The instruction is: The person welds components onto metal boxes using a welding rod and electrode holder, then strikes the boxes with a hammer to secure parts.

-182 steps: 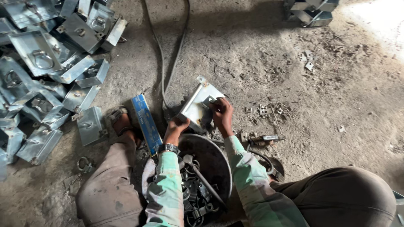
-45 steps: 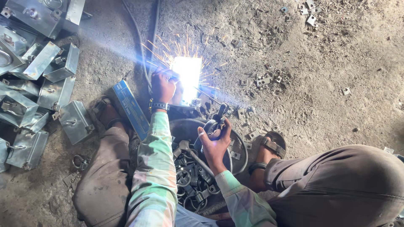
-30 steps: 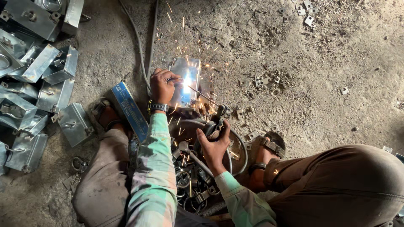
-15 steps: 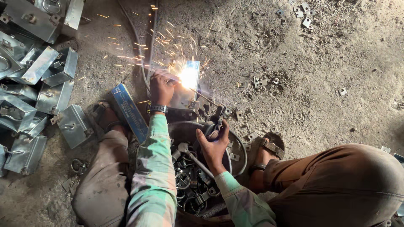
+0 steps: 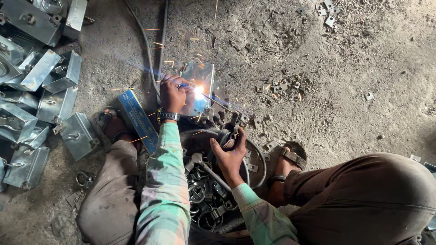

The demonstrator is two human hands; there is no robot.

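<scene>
A shiny rectangular metal box (image 5: 203,75) stands tilted on the dirt floor in front of me. My left hand (image 5: 171,93), with a watch on its wrist, grips the box's left edge. My right hand (image 5: 230,155) is closed on a black electrode holder (image 5: 227,132). Its thin rod runs up and left to a bright weld spark (image 5: 199,91) on the box face, and small sparks fly off to the left. Below my hands sits a round dark pan (image 5: 260,159) full of metal rings and clamps, with a hammer (image 5: 200,161) lying across them.
Several folded metal boxes (image 5: 41,86) are heaped at the left. A flat blue packet (image 5: 138,118) lies by my left foot. Two cables (image 5: 150,41) run away up the floor. Small metal scraps (image 5: 281,86) dot the dirt on the right. My sandalled right foot (image 5: 290,156) is beside the pan.
The arc flared very bright, threw showers of sparks, and is now a small glow. Both hands have stayed almost where they were; six seconds ago both were on the box.
</scene>
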